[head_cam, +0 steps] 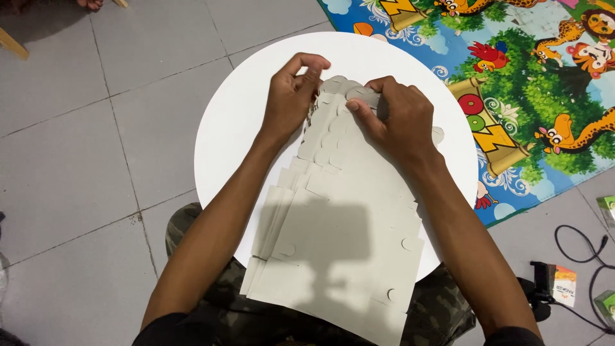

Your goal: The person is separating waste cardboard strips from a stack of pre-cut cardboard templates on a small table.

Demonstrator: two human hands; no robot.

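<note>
Grey cardboard sheets (339, 250), lower edge cut off, on round white desk (237, 122); left hand (291, 96) and right hand (397, 118) fingers pinch their far tabs, partly hiding them.

Tabletop: round white tabletop (237, 128) stands on the grey tiled floor (96, 128), just before the person's knees.
Cardboard: stack of flat grey die-cut cardboard sheets (333, 256) lies on the tabletop, fanned; near edge overhangs onto the lap.
Left hand (291, 96): on the far left corner of the stack.
Right hand (397, 118): on the far right corner, just beside the left.
Mat: cartoon-animal play mat (538, 83) on the floor, right of and behind the tabletop.
Cable: black cable (576, 256) on the floor, near right.
</note>
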